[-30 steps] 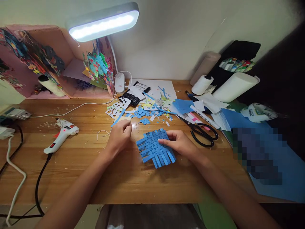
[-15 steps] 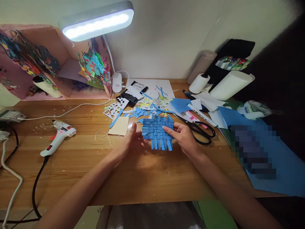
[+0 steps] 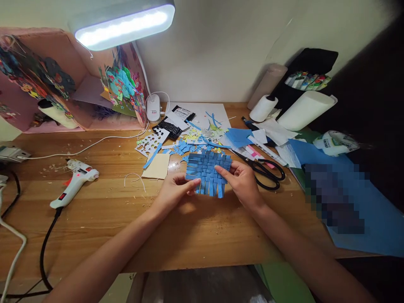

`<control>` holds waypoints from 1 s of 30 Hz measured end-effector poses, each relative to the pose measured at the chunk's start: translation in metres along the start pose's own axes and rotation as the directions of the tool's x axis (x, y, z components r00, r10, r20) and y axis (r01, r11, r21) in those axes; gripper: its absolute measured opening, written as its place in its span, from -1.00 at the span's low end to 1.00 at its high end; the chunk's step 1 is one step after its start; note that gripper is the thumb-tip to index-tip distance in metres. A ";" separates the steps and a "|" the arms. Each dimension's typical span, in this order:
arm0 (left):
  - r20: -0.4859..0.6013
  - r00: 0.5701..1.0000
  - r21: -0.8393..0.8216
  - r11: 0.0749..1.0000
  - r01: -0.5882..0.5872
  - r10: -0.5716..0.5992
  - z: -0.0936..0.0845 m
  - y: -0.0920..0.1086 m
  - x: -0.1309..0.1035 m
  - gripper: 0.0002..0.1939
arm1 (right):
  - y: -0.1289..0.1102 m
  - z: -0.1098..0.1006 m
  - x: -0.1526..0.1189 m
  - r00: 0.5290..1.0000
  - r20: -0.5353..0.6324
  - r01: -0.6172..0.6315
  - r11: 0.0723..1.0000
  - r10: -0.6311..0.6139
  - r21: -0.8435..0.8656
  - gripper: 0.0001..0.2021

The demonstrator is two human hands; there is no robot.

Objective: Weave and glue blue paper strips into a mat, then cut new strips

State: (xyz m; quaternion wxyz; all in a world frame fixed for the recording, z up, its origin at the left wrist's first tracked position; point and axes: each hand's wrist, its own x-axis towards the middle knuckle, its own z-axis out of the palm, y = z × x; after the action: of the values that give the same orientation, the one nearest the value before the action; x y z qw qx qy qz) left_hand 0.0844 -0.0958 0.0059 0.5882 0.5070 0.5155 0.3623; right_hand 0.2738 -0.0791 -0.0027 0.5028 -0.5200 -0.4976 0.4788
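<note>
The pale brown wooden desk (image 3: 221, 240) runs across the view beneath a plain pale wall (image 3: 214, 50), and a long white lit lamp (image 3: 126, 25) hangs over its far left part. At the left, an open pink box (image 3: 75, 63) holds colourful cut-out decorations; nearer, a white glue gun with a black cord (image 3: 74, 185) lies on the wood. Blue, yellow and white paper scraps (image 3: 202, 141) litter the far middle, with a square cream card (image 3: 158, 166) just left of them. To the right lie black-handled scissors (image 3: 268, 174), a thick white roll (image 3: 306, 110) and a large blue sheet (image 3: 372, 202).

The woven blue paper mat with loose strip ends (image 3: 210, 172) is between the hands, above the middle of the desk. The left hand (image 3: 176, 189) pinches its near left corner, thumb on top; the right hand (image 3: 244, 183) holds its right side, thumb pressed flat on the weave. Both grips are closed to about the thickness of the paper.

Most fingers of the right hand are hidden behind the mat, as are some fingertips of the left. Pixelation masks a dark object (image 3: 337, 198) on the blue sheet, the lamp's top is cut off, and the far right is too dark to read.
</note>
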 end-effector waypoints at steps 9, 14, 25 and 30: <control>-0.176 0.984 -0.083 0.997 -0.004 -0.011 -0.008 0.000 0.005 -0.53 | -0.003 -0.007 0.011 0.994 -0.056 -0.080 0.961 0.098 0.263 -0.69; -0.051 0.999 -0.071 0.997 -0.005 0.001 -0.003 0.001 0.001 -0.77 | 0.000 0.007 0.000 0.989 0.029 -0.150 0.957 0.147 0.250 -0.69; 0.159 0.987 -0.284 0.959 0.010 0.037 0.006 -0.003 -0.006 -0.59 | -0.001 0.010 -0.008 0.999 0.040 -0.032 0.998 0.029 0.061 -0.74; 0.105 0.994 -0.245 0.970 -0.007 0.034 0.008 0.002 -0.012 -0.40 | -0.001 0.012 -0.009 1.000 0.004 -0.002 0.999 0.002 0.053 -0.72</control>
State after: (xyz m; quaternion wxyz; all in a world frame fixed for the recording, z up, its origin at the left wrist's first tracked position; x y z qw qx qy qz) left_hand 0.0897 -0.1083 0.0106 0.6693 0.4550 0.4292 0.4010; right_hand 0.2618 -0.0878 -0.0021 0.5146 -0.5062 -0.4853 0.4934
